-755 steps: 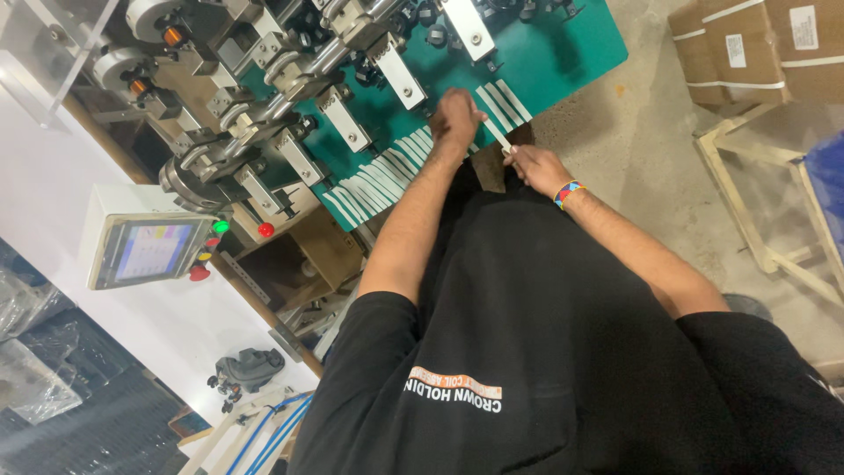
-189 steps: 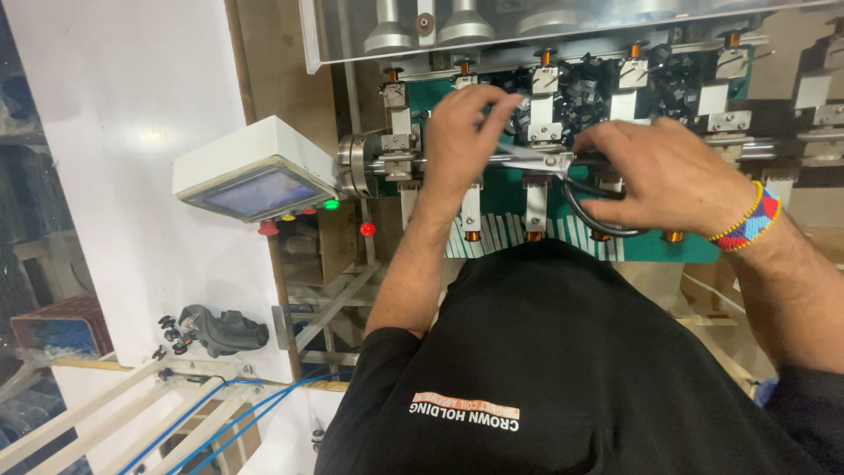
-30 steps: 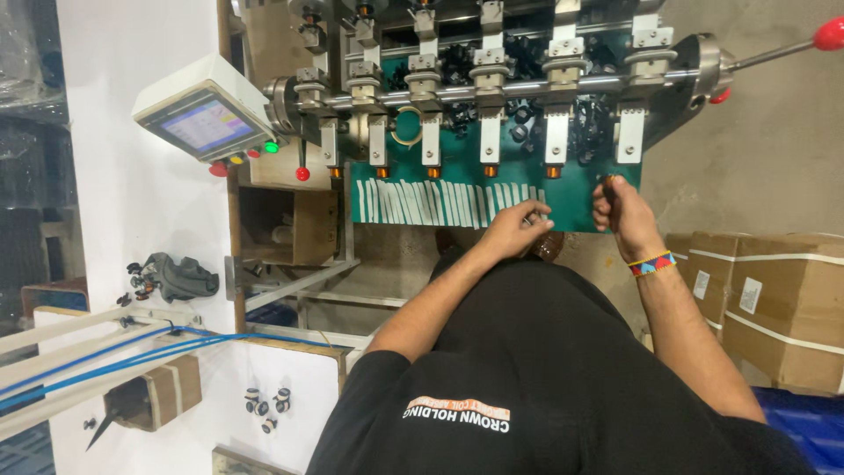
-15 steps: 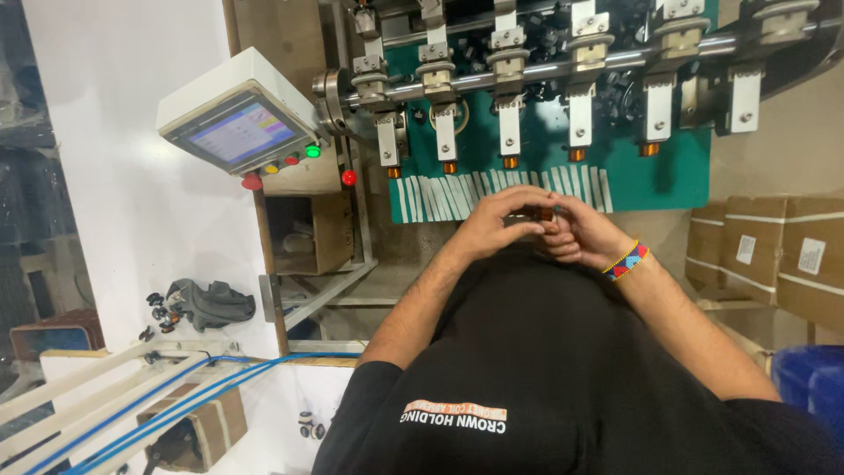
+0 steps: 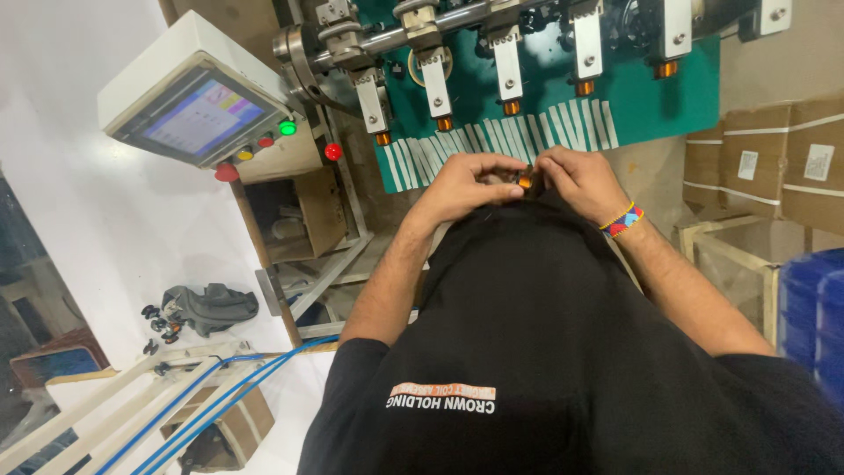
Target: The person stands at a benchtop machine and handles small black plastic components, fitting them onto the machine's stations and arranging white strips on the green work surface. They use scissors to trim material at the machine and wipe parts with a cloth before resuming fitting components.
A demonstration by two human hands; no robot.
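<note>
My left hand (image 5: 464, 183) and my right hand (image 5: 580, 180) meet close to my body, just below the green machine panel (image 5: 668, 101). Between their fingertips they pinch a small copper-coloured coil (image 5: 525, 181). A colourful bracelet (image 5: 622, 220) sits on my right wrist. Above the hands, a row of white tape strips (image 5: 501, 139) lies along the panel's lower edge. Several metal spindle arms (image 5: 508, 66) with orange tips hang from a steel shaft (image 5: 396, 37).
A touchscreen control box (image 5: 189, 110) with green, yellow and red buttons stands at the left. Cardboard boxes (image 5: 765, 158) are stacked at the right beside a blue bin (image 5: 813, 308). Blue hoses (image 5: 211, 391) and a black part (image 5: 207, 308) are at lower left.
Over the last second my hands left the tape strips on the panel and came together near my chest, now holding the small coil. The view tilted, so the machine sits higher.
</note>
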